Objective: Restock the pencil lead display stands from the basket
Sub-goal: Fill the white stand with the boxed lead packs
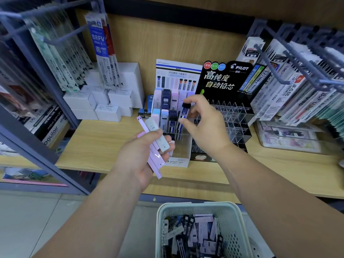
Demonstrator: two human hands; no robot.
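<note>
Your right hand [202, 123] pinches one dark lead case [185, 110] between thumb and fingertips, roughly upright, over the right-hand side of the white display stand [178, 162]. Your left hand [137, 159] is closed round a fanned bundle: several lilac cases [154, 158] and one grey case [158, 135], held just in front of the stand's left side. The stand sits on the shelf [104, 144], its rear rows filled with pastel and dark cases; the front of its right-hand side appears open. Judgement: the step in hand is seating the dark case. Match it to a column of like colour and grade, keep it vertical, lower it until it bottoms out, then release. Hold the left bundle clear of the stand so it knocks nothing over; the fan looks loose and a case could slip. The black Pilot stand [232, 116] beside it shows mostly empty clear compartments and needs stock. The basket [195, 204] on the floor below holds many mixed cases, so the task appears far from complete.
</note>
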